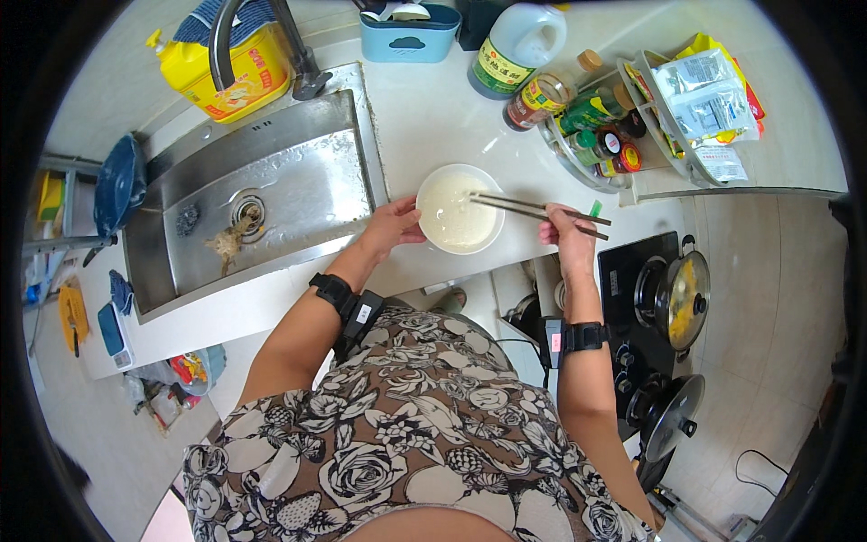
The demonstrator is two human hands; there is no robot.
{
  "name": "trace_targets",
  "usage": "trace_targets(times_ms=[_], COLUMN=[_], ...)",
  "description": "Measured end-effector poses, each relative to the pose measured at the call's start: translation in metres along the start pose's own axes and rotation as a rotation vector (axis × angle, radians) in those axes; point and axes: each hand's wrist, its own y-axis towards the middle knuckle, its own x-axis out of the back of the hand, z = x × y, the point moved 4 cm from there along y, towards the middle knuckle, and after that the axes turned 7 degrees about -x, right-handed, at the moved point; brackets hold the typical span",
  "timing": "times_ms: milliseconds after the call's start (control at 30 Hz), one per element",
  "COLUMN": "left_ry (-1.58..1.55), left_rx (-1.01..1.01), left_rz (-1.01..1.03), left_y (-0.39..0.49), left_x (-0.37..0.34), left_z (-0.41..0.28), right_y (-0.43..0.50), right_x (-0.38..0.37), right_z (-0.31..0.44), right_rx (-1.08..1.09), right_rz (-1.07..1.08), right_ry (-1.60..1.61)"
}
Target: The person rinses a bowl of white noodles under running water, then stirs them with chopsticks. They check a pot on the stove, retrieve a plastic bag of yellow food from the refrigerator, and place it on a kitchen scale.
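A white bowl point(499, 220) of pale, creamy batter-like liquid rests on the white countertop point(427, 129), right of the sink. My left hand point(396, 227) holds the bowl's left side, fingers and thumb at its rim. In my right hand point(563, 234) is a pair of dark chopsticks point(521, 208). They point left, with their tips in the liquid near the middle of the bowl. Both wrists wear black straps with small devices.
Left lies a steel sink point(291, 176) with a scourer point(187, 220) and food scraps near the drain. Bottles point(501, 68) and a seasoning rack point(589, 176) stand behind right. A black hob point(620, 271) at right carries a lidded pan of yellow food point(683, 298) and another lidded pan point(670, 413).
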Motion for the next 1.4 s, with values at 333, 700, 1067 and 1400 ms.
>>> trace_targets(times_ms=[333,700,1067,1400], left_ry=[-0.009,-0.009,-0.013,-0.021], left_rx=[0.0,-0.004,0.006,0.002], left_rz=[0.004,0.008,0.001,-0.012], left_y=[0.001,0.001,-0.002,0.0], left_x=[0.002,0.001,-0.001,0.0], left_z=[0.002,0.0,-0.002,-0.001], right_y=[-0.012,-0.011,-0.023,-0.012], right_x=[0.007,0.004,-0.01,-0.013], right_z=[0.007,0.017,0.011,0.016], right_rx=[-0.007,-0.034,-0.039,0.115], right_rz=[0.043,0.011,0.102,-0.02], right_ry=[-0.175,-0.248,-0.238,-0.15])
